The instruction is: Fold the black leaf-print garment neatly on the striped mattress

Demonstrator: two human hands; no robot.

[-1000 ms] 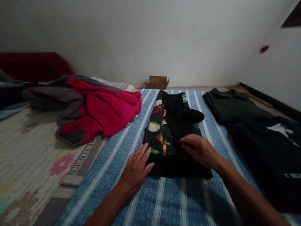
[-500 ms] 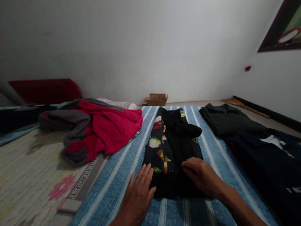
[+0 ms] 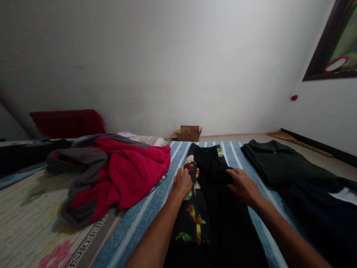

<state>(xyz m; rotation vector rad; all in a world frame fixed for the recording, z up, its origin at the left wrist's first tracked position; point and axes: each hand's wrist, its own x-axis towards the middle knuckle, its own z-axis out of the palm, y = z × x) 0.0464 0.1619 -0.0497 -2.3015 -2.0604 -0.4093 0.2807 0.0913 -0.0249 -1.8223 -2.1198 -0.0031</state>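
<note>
A black garment with a fruit print (image 3: 205,208) lies lengthwise on the blue striped sheet (image 3: 134,234) in front of me. My left hand (image 3: 182,182) rests knuckles-up on its left printed edge, far along the cloth, fingers curled down onto the fabric. On the garment's right side my right hand (image 3: 244,186) has its fingers closed on a black fold of the cloth. Both forearms reach out over the near half of the garment.
A red and grey fleece (image 3: 111,171) is heaped to the left on a floral mat (image 3: 25,223). Dark folded clothes (image 3: 281,163) lie to the right. A small cardboard box (image 3: 189,133) sits by the white wall, a dark red cushion (image 3: 67,123) at far left.
Both hands have moved from the garment's near end to its far part. The left hand went from flat beside the cloth to curled on it. The view has tilted up.
</note>
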